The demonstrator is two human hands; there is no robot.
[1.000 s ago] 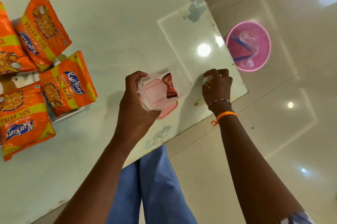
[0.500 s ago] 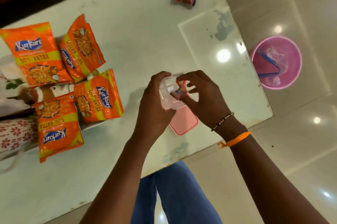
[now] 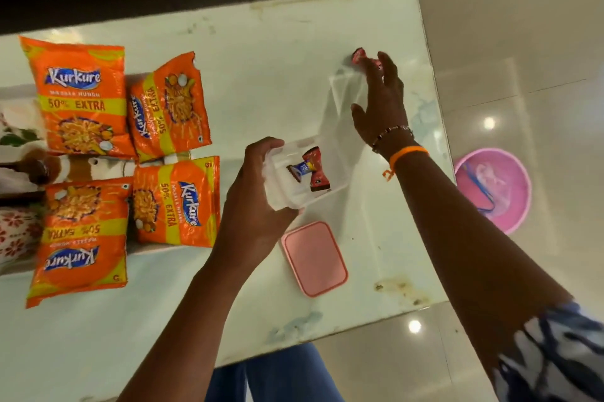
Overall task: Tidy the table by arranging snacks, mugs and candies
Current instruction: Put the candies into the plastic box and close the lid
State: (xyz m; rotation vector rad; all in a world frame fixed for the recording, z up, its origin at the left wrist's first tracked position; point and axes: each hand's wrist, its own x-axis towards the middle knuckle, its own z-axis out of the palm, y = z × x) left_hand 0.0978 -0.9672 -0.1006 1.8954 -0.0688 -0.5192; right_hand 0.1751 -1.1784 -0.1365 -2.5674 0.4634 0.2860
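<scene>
Candies (image 3: 309,172) are lying in the clear box (image 3: 304,174) my left hand (image 3: 251,202) is gripping; my right hand (image 3: 380,100), fingers spread, is touching a far red candy (image 3: 359,56) on the table (image 3: 277,74).

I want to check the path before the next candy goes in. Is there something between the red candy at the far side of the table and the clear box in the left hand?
Nothing visible blocks it. The right hand reaches the red candy; bare table lies between it and the clear box in the left hand. The pink lid lies beside, off the box.

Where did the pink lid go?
The flat pink plastic lid lies on the pale table near its front edge, just below the clear box held by the left hand.
</scene>
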